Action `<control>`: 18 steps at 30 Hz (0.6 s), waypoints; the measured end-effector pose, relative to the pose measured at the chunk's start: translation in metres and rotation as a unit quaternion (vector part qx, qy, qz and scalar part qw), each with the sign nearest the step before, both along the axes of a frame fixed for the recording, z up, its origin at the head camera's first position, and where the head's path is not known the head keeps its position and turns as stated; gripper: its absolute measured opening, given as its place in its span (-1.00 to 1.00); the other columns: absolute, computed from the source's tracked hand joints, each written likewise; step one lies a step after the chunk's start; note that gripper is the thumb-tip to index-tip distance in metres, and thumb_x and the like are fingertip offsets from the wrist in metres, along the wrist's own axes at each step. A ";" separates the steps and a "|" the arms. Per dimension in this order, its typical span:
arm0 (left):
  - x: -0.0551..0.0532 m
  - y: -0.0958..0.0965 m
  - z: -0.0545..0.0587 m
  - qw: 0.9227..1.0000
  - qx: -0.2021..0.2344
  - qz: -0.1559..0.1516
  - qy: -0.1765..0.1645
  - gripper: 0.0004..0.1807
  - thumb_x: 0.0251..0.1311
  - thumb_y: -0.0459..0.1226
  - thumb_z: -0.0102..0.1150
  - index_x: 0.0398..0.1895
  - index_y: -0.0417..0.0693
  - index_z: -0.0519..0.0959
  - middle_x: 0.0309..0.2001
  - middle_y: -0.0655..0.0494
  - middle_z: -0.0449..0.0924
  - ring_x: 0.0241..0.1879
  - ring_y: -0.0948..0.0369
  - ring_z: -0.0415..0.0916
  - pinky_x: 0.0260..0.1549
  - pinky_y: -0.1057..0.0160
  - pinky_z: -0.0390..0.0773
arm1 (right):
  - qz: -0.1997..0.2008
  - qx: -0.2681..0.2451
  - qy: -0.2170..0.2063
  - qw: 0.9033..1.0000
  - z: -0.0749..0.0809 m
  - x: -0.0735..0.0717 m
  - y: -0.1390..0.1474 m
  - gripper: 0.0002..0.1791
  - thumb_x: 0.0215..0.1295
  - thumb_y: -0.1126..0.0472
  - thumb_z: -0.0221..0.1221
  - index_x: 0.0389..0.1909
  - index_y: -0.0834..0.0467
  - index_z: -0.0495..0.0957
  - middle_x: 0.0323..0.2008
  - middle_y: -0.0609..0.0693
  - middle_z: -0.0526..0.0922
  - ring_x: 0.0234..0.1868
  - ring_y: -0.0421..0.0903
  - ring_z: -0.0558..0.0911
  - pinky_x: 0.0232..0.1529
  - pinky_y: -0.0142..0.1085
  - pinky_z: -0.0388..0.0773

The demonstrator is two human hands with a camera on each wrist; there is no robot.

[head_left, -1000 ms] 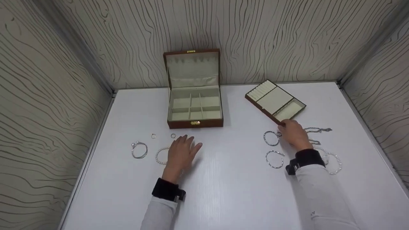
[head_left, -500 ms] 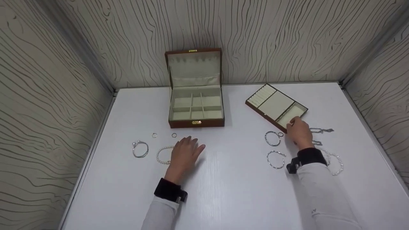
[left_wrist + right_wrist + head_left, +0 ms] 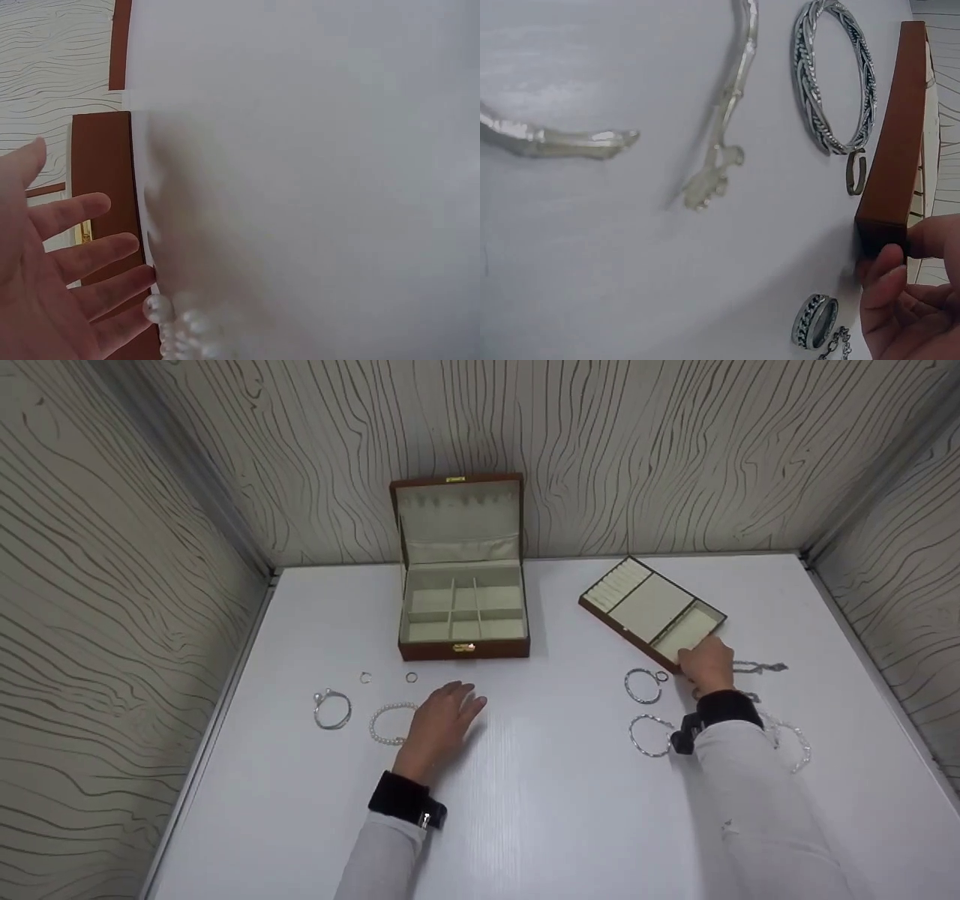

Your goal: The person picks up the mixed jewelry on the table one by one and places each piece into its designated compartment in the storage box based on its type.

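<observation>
Two bare hands were extended over a white counter (image 3: 555,780). By the right hand (image 3: 707,664), the near corner of a brown tray (image 3: 651,606) was grasped, its fingers curled at the edge; whether that corner was raised could not be told. The tray was set slantwise to the right of a brown jewelry box (image 3: 431,650) with its lid raised, and was divided into ridged ring slots, a flat middle section and an uncovered compartment. The left hand (image 3: 442,724) was held with its fingers released and spread. Beside it, a pearl bracelet (image 3: 373,724) was partly covered; farther left, a silver bangle (image 3: 332,727) was placed, with two small rings (image 3: 412,682) beyond. Near the grasped corner, a braided bracelet (image 3: 810,82) was laid just beside a dark ring (image 3: 850,176). Silver chains (image 3: 759,667) and a clear bead bracelet (image 3: 807,750) were seen beside the right sleeve (image 3: 757,795).
</observation>
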State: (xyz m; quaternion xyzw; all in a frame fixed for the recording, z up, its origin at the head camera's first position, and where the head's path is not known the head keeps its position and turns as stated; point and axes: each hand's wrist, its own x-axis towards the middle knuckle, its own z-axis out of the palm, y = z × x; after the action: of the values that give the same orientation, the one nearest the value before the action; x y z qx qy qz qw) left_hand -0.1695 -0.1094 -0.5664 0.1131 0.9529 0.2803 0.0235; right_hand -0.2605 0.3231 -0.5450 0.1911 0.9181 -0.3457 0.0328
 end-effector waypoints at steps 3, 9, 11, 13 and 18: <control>-0.002 0.003 0.001 1.000 0.000 -0.004 0.003 -0.37 0.46 0.13 -0.17 0.27 -0.17 0.48 0.25 -0.17 0.45 0.27 -0.08 0.35 0.25 -0.02 0.32 | 0.006 0.015 0.003 1.000 0.002 0.001 0.001 -0.73 0.24 0.26 0.00 -0.54 0.38 0.48 -0.49 0.34 0.55 -0.70 -0.02 0.50 -0.75 -0.20 0.54; -0.004 0.005 0.002 1.000 0.000 -0.004 0.012 -0.40 0.45 0.09 -0.09 0.25 -0.20 0.49 0.22 -0.17 0.48 0.23 -0.08 0.40 0.21 -0.02 0.37 | 0.044 0.073 0.017 0.996 0.013 0.006 0.004 -0.67 0.31 0.22 0.00 -0.50 0.39 0.53 -0.46 0.36 0.60 -0.45 0.20 0.59 -0.47 -0.04 0.56; -0.003 0.005 0.003 1.000 0.006 0.001 0.010 -0.41 0.45 0.08 -0.08 0.25 -0.19 0.49 0.22 -0.16 0.48 0.22 -0.08 0.41 0.20 -0.02 0.38 | 0.061 0.086 0.021 0.994 0.015 0.007 0.005 -0.68 0.32 0.21 0.00 -0.49 0.38 0.51 -0.42 0.37 0.60 -0.38 0.24 0.58 -0.38 0.00 0.52; -0.002 0.006 0.003 1.000 0.015 0.006 0.007 -0.42 0.45 0.08 -0.08 0.26 -0.17 0.48 0.23 -0.14 0.48 0.23 -0.06 0.41 0.21 -0.01 0.38 | 0.076 0.081 0.019 0.994 0.017 0.010 0.006 -0.70 0.33 0.20 0.00 -0.45 0.37 0.48 -0.41 0.35 0.59 -0.35 0.24 0.57 -0.35 -0.01 0.50; 0.000 0.011 0.005 0.999 0.035 0.005 -0.016 -0.41 0.46 0.10 -0.12 0.31 -0.11 0.45 0.26 -0.06 0.45 0.27 0.00 0.37 0.25 0.02 0.34 | 0.120 0.057 0.008 0.991 0.016 0.019 0.007 -0.70 0.36 0.21 -0.01 -0.30 0.42 0.49 -0.41 0.26 0.60 -0.38 0.13 0.55 -0.41 -0.16 0.44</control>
State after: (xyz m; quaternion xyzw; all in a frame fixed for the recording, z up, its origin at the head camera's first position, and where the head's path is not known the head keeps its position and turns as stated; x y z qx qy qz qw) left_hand -0.1696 -0.0988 -0.5610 0.1049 0.9425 0.3156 0.0334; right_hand -0.2416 0.3297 -0.5285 0.0784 0.9528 -0.2881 0.0554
